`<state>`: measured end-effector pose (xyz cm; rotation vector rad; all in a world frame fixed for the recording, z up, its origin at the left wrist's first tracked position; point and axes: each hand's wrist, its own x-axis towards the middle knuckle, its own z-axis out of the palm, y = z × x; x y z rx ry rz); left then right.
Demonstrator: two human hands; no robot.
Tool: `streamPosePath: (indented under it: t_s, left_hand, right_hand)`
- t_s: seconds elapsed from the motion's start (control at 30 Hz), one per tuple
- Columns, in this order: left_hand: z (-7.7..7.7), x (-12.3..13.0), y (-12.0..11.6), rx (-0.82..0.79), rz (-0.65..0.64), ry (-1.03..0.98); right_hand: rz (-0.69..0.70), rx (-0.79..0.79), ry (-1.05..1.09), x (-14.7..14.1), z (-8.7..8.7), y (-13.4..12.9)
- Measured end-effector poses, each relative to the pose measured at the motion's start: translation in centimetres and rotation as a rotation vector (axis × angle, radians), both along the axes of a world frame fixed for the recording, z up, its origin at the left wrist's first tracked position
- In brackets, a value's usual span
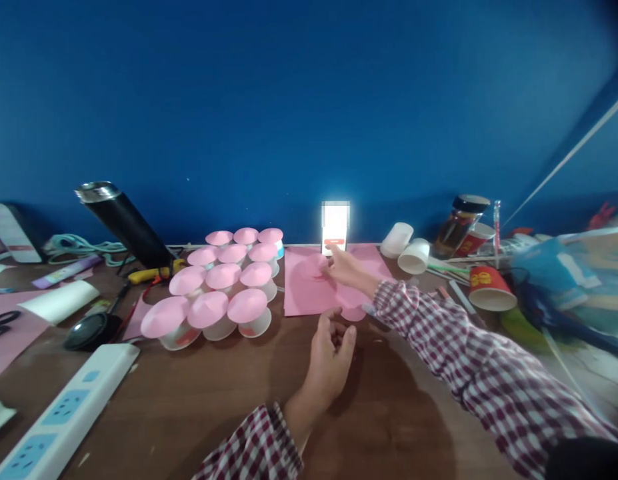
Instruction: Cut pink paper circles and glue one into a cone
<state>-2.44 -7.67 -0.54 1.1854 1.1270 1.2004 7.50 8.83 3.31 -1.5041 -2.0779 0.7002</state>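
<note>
My right hand reaches over the pink paper sheets, its fingertips at a round pink piece in front of the lit phone. Whether the fingers grip that piece is too blurred to tell. Nearer to me, my left hand hovers above the brown table with curled fingers apart and nothing between them. Just beyond it, a pink disc lies at the front edge of the sheets. Left of the sheets stand several paper cups topped with shallow pink cones.
A white power strip, a black flask and yellow-handled pliers are at the left. White cups, a red cup, a dark jar and plastic bags occupy the right. A blue wall rises behind.
</note>
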Motion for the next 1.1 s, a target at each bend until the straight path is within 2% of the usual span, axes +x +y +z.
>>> streamPosePath:
  t_s: [0.13, 0.27, 0.33, 0.47, 0.6, 0.7, 0.8, 0.97, 1.1]
  left_hand:
    - [-0.2, 0.0, 0.1, -0.006, -0.008, -0.007]
    - [-0.4, 0.0, 0.2, -0.042, -0.005, -0.042]
    - [-0.4, 0.1, 0.3, -0.071, 0.005, -0.075]
    - [-0.1, 0.2, 0.1, -0.082, -0.005, -0.104]
    - [0.6, -0.6, 0.3, 0.021, -0.02, 0.03]
    - [1.0, -1.6, 1.1, 0.16, 0.087, 0.151]
    - [1.1, -2.5, 2.1, 0.239, 0.176, 0.213]
    - [0.8, -2.4, 3.4, 0.464, 0.071, 0.578]
    - [1.1, -1.1, 4.8, 0.593, 0.061, 0.818]
  right_hand:
    - [-0.017, 0.028, -0.09, 1.2, 0.4, -0.1]
    - [0.017, 0.008, -0.124, 3.2, 1.5, -2.0]
    - [0.062, -0.004, -0.174, 4.3, 1.9, -3.8]
    - [0.022, 0.106, -0.428, 6.4, 2.0, -8.6]
    - [-0.004, 0.219, -0.543, 7.8, 1.1, -12.9]
    - [0.005, 0.21, -0.511, 8.4, 0.4, -14.3]
    - [0.001, 0.156, -0.442, 8.8, -0.3, -14.2]
    - [-0.062, 0.121, -0.232, 9.2, -1.5, -13.3]
    - [-0.108, 0.09, -0.022, 9.2, -2.1, -13.3]
